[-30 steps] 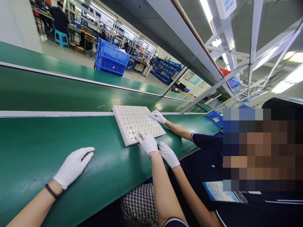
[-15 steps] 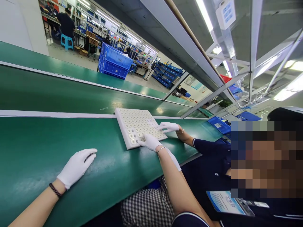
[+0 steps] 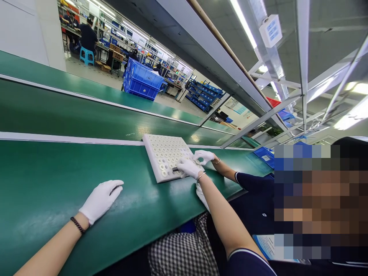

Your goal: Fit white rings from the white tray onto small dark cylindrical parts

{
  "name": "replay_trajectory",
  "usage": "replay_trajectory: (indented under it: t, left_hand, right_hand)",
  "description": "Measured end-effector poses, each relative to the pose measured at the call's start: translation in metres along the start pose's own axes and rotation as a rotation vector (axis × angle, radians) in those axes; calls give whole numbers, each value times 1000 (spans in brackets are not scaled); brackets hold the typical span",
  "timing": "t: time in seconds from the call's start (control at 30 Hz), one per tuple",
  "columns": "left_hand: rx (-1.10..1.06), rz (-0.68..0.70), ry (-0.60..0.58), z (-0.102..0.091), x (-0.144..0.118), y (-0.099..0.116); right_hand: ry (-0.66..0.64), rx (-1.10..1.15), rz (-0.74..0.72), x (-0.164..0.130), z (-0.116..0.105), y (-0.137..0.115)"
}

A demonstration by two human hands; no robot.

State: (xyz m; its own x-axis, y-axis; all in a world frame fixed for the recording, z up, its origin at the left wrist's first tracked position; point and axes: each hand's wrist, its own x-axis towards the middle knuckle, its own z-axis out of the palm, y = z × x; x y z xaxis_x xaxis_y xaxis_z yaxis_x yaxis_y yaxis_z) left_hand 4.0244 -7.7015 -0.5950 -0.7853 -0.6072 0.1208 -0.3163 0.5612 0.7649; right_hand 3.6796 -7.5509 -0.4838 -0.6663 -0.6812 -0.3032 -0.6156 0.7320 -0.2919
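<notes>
My left hand [image 3: 100, 201], white-gloved with a dark bead bracelet, rests palm down on the green bench [image 3: 71, 165]. Its fingers lie together, the thumb a little apart, and nothing is held. Over the near part of a white foam tray [image 3: 149, 165], my right hand [image 3: 188, 167], also gloved, pinches a small dark cylindrical piece [image 3: 175, 169]. The tray has rows of round holes, many with pale rings. A co-worker's gloved hand [image 3: 203, 156] bends over the tray's right side, beside my right hand; what its fingers hold is too small to tell.
Another white-gloved hand [image 3: 202, 196], apparently the co-worker's, shows partly behind my right forearm at the bench edge. The co-worker [image 3: 244, 203] sits close on my right. A pale rail [image 3: 71, 138] runs behind the tray. Blue crates [image 3: 142, 80] stand beyond the bench.
My right hand has moved right over the tray, and the dark piece now shows clearly in its fingers. The co-worker's hand has curled its fingers. My left hand keeps its pose.
</notes>
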Motion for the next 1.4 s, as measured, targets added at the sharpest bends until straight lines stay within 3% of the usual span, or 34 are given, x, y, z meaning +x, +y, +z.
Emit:
replay_trajectory:
  t: [0.07,0.13,0.23,0.33,0.43,0.5,0.6,0.8,1.0,1.17,1.4]
  left_hand:
    - [-17,0,-8,1,-1,3]
    - [-60,-4,-30,2,-1,8]
    - [-151,-19,-55,5,-3,10]
    - [-141,-26,-4,3,-2,5]
    - [-56,-105,107,-6,1,-4]
    - [-34,-157,156,-10,3,-8]
    - [-53,-187,171,-10,6,-6]
    - [-172,-227,142,2,12,6]
    - [-261,-276,171,0,9,7]
    - [-359,-297,195,-1,6,3]
    - [-437,-315,217,-2,5,4]
  right_hand:
    - [-1,110,-62,-7,-1,-5]
    - [-65,282,-187,-15,13,-22]
    - [-371,580,-411,-28,60,-67]
    - [-590,797,-499,-32,118,-122]
    - [-522,943,-504,-30,161,-160]
    - [-413,991,-477,-28,175,-170]
    - [-337,997,-444,-28,181,-167]
    - [-345,990,-421,-26,171,-147]
    - [-430,1044,-567,-22,175,-143]
    - [-370,1004,-744,-22,179,-141]
    - [-300,861,-820,-20,171,-142]
